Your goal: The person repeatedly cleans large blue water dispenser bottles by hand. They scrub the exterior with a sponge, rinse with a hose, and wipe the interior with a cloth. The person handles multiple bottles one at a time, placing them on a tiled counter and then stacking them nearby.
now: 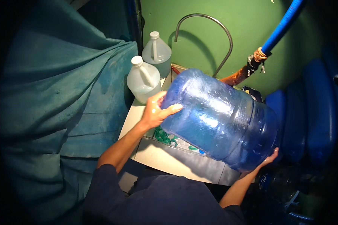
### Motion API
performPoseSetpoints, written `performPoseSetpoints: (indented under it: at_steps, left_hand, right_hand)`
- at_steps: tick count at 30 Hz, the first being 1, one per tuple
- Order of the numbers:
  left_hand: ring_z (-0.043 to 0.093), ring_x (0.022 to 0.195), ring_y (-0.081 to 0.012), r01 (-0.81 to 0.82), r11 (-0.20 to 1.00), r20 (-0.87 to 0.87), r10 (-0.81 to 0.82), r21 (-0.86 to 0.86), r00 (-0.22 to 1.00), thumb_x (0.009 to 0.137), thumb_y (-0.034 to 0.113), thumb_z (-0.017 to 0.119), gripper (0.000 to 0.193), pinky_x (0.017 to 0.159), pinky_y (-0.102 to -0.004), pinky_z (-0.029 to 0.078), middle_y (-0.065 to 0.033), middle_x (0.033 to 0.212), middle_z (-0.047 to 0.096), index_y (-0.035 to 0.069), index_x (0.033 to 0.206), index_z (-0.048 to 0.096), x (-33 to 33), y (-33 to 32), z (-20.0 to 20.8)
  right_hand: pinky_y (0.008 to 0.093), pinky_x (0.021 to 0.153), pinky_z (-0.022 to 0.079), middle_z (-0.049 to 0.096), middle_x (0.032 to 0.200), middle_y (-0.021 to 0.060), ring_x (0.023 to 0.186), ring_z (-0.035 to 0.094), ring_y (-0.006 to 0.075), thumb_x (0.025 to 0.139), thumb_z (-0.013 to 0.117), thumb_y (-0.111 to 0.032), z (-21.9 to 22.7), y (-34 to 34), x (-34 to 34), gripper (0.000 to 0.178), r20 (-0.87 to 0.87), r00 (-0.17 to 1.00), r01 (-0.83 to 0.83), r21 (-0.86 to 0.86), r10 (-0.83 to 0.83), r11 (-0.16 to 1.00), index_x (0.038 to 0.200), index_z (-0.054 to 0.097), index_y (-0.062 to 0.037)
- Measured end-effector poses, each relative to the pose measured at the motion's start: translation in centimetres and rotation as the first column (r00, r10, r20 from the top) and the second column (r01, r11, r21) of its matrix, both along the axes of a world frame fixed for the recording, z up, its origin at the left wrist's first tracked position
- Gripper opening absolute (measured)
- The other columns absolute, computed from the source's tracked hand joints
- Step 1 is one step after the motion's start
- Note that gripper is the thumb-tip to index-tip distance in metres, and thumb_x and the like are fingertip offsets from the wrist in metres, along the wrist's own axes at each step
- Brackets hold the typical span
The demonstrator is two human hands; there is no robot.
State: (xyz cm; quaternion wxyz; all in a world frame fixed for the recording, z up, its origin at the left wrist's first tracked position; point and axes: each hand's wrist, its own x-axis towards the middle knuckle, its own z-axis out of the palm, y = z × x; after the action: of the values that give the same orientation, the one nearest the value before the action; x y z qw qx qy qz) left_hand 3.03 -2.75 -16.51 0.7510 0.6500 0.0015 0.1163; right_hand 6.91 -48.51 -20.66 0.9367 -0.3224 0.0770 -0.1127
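Note:
A large translucent blue water jug lies tilted sideways in the air over the counter, its left end higher than its right. My left hand grips the left end, with the thumb lying over the near side and the other fingers partly hidden. My right hand holds the lower right end from beneath; most of its fingers are behind the jug. The jug's wall looks wet and shiny. Below it, green rings and small caps show in a shallow recess of the tiled counter.
Two white-capped plastic gallon bottles stand at the counter's left. Behind the jug rises a curved metal pipe, with a blue pipe slanting down at right. Blue containers line the right side; a teal cloth hangs at left.

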Motion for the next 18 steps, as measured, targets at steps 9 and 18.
performPoseSetpoints:
  at_steps: [9, 18]
  left_hand:
    - [0.065, 0.113, -0.0328, -0.374, 0.239, 0.418, -0.170, 0.896, 0.892, 0.061, 0.035, 0.091, 0.080, 0.117, -0.0517, 0.027, -0.0196, 0.115, 0.068, -0.006, 0.124, 0.061, -1.8, 2.3, 15.5]
    - [0.067, 0.110, -0.0323, -0.480, -0.070, 0.433, -0.334, 0.875, 0.837, 0.060, 0.045, 0.090, 0.087, 0.117, -0.0569, 0.025, -0.0202, 0.117, 0.068, -0.006, 0.125, 0.060, -3.4, 0.9, 24.7]
  right_hand:
    - [0.0463, 0.101, 0.047, 0.057, 0.135, 0.0131, 0.120, 0.056, 0.0299, 0.095, 0.050, -0.049, -7.4, 15.8, -0.8, 0.060, 0.024, 0.958, -0.263, 0.456, 0.284, 0.850, 0.137, 0.053, -0.0074]
    - [0.0481, 0.104, 0.045, 0.055, 0.138, 0.0131, 0.123, 0.054, 0.0309, 0.097, 0.047, -0.051, -8.1, 22.5, 1.3, 0.062, 0.176, 0.889, -0.436, 0.604, 0.423, 0.667, 0.140, 0.050, -0.0079]
